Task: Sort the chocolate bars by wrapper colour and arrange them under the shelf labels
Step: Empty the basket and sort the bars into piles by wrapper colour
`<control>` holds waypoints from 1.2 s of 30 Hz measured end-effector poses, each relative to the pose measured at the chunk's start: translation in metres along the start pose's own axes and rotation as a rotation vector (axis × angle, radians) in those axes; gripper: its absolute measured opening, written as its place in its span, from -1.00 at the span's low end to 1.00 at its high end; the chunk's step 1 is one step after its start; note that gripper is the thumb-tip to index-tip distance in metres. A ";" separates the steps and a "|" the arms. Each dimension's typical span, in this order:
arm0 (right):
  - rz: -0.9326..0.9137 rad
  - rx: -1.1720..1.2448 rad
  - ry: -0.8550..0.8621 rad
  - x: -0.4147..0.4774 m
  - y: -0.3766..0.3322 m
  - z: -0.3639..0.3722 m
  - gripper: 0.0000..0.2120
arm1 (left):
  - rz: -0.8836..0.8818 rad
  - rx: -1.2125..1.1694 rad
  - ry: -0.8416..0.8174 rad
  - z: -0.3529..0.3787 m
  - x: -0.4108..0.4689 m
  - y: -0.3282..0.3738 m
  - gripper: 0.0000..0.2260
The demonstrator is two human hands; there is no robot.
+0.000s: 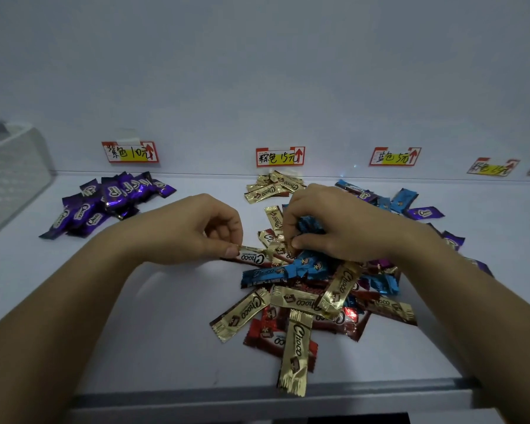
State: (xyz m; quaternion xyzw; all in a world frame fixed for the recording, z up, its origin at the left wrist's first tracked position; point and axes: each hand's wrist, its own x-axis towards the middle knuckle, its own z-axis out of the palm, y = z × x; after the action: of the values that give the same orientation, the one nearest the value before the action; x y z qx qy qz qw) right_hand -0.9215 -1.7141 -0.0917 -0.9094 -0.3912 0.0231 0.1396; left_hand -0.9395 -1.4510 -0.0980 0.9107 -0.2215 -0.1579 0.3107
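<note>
Tightly, left grip (196, 229) on gold bar (254, 257) end.

Shelf (166, 316): plain pale grey-white. Purple bars (104, 203): glossy violet wrappers, white "Choco" lettering. Gold bars (273, 186): metallic gold wrappers, dark brown lettering, small brown chocolate picture, ribbed ends. Blue bars (404, 198): metallic blue wrappers with small gold motifs. Red bars (266, 332): red wrappers shading to dark brown, white lettering. Mixed pile (318, 295): gold, blue, red and purple wrappers. Held gold bar (254, 257), in the left hand (196, 228): gold, dark lettering. Held blue bars (309, 224), in the right hand (334, 228): blue. Shelf labels (280, 156): red border, white and yellow fields, black handwriting, red upward arrow. Basket (10, 172): translucent white, fine grid pattern.
</note>
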 end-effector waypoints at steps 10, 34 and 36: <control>0.142 0.699 0.518 0.001 0.005 -0.012 -0.90 | -0.127 -0.312 0.229 -0.006 0.001 0.002 -0.96; 0.597 0.239 0.489 0.050 0.043 -0.012 -0.80 | -0.119 0.097 0.318 -0.018 0.057 -0.011 -0.63; 0.434 0.239 0.432 0.035 0.027 -0.013 -0.87 | -0.060 0.166 0.238 -0.018 0.028 -0.003 -0.65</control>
State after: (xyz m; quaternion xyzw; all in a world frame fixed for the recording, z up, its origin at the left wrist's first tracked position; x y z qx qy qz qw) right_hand -0.8760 -1.7103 -0.0839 -0.9326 -0.1439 -0.0954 0.3170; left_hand -0.9075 -1.4540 -0.0907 0.9519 -0.1680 -0.0394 0.2534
